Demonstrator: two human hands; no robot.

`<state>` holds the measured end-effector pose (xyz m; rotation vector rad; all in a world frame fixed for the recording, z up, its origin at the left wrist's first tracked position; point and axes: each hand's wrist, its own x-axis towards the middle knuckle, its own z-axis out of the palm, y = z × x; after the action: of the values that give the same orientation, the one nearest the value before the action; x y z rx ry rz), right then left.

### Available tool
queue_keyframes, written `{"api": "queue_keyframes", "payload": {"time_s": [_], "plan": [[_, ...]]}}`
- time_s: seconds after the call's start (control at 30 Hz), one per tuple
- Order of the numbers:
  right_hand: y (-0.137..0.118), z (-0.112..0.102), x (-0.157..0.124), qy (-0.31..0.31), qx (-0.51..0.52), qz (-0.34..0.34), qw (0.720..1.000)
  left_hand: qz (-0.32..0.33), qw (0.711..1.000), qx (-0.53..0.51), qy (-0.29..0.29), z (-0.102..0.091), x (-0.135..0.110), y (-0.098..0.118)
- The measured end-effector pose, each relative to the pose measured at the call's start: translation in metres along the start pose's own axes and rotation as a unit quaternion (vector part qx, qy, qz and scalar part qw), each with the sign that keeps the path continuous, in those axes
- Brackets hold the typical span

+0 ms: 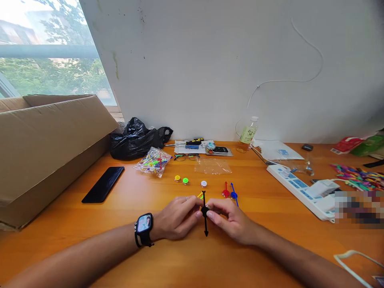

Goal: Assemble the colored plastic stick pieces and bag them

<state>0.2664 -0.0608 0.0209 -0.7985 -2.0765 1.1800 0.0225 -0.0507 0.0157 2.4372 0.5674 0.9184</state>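
My left hand (177,217) and my right hand (231,220) meet over the orange table (126,248), both pinching a small black rod piece (205,216) that stands upright between the fingertips. A yellow-green stick shows under my left fingers. A smartwatch (144,228) sits on my left wrist. Just beyond the hands lie a yellow hub (177,178), a green hub (185,181), a white hub (204,183), a red stick piece (225,191) and a blue stick piece (234,193).
A big cardboard box (45,144) fills the left. A dark phone (103,184), a bag of coloured pieces (153,161), a black plastic bag (135,138), a bottle (247,135), a white power strip (297,188) and more coloured sticks (357,176) lie around.
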Motion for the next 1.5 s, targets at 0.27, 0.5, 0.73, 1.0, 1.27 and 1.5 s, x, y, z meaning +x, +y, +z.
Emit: {"api": "queue_keyframes", "payload": {"time_s": [0.27,0.5,0.73,1.0,1.27,1.5], "plan": [[0.012,0.000,0.011,-0.017,0.213,0.108,0.971,-0.071,0.994,-0.078,0.026,0.004,0.003,-0.010],[0.017,-0.007,0.009,0.036,0.201,0.142,0.969,-0.155,0.979,-0.102,0.080,0.005,0.008,-0.013],[0.001,-0.013,0.007,0.075,0.243,0.137,0.957,-0.196,0.956,-0.086,0.199,0.007,0.006,-0.023],[-0.007,-0.008,0.005,0.029,0.316,0.191,0.929,-0.230,0.947,-0.017,0.225,0.005,0.006,-0.022],[-0.018,-0.027,-0.002,-0.243,0.329,0.115,0.905,-0.242,0.941,0.010,0.237,0.005,0.007,-0.025],[0.001,-0.038,-0.003,-0.334,0.228,0.042,0.914,-0.237,0.944,-0.001,0.232,0.005,0.008,-0.024]]}}
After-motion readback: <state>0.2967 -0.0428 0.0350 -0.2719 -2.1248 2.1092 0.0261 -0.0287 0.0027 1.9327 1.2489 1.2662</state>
